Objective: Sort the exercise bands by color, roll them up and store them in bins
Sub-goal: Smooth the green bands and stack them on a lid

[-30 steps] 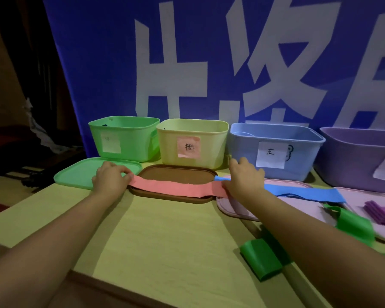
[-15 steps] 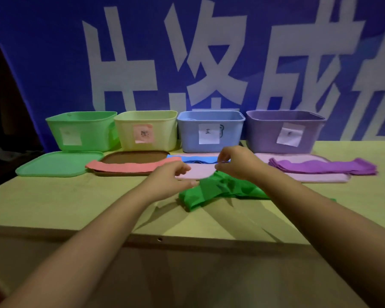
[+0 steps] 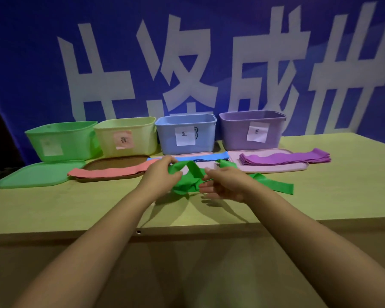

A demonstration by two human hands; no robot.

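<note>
The green band (image 3: 188,177) is a flat, bright green strip, bunched and twisted into a loose loop between the two hands above the middle of the bench (image 3: 76,205). Its free end trails to the right and lies flat on the bench, so its long axis runs roughly left to right, parallel to the row of bins. The left hand (image 3: 162,174) grips the left part of the bunch with curled fingers. The right hand (image 3: 225,185) pinches the band at the loop's right side; its lower fingers seem loosely spread, though the folds hide part of the grip.

Behind the hands, four bins stand in a row against the blue banner (image 3: 187,52): the green bin (image 3: 62,141), the yellow bin (image 3: 127,136), the blue bin (image 3: 186,134) and the purple bin (image 3: 252,130), each with a paper label. A lid lies before each. The pink band (image 3: 111,171) lies stretched left to right across the brown lid (image 3: 118,162). The blue band (image 3: 200,156) lies flat, also left to right, on the lid in front of the blue bin. A stack of purple bands (image 3: 285,158) rests lengthwise on the pink lid (image 3: 269,168). The green lid (image 3: 36,174) lies at the far left.
</note>
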